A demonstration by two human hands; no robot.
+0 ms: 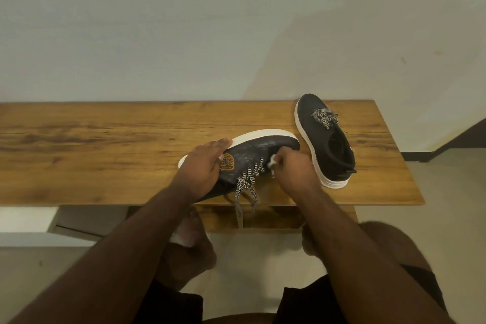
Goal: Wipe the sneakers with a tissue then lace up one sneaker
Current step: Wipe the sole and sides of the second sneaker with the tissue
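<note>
A dark sneaker (252, 151) with a white sole and black-and-white laces lies tipped on its side near the front edge of the wooden table (105, 139). My left hand (203, 166) rests flat on its heel end, fingers straight. My right hand (292, 168) grips a white tissue (272, 164) and presses it against the toe side of this sneaker. Its loose laces (247, 187) hang over the table edge. A second dark sneaker (324, 139) stands upright at the right, toe pointing away, apart from both hands.
The table ends at the wall behind and has a right edge just past the second sneaker. Under the table are a wooden frame (263, 218) and my bare feet on the pale floor. A white ledge (26, 218) sits at lower left.
</note>
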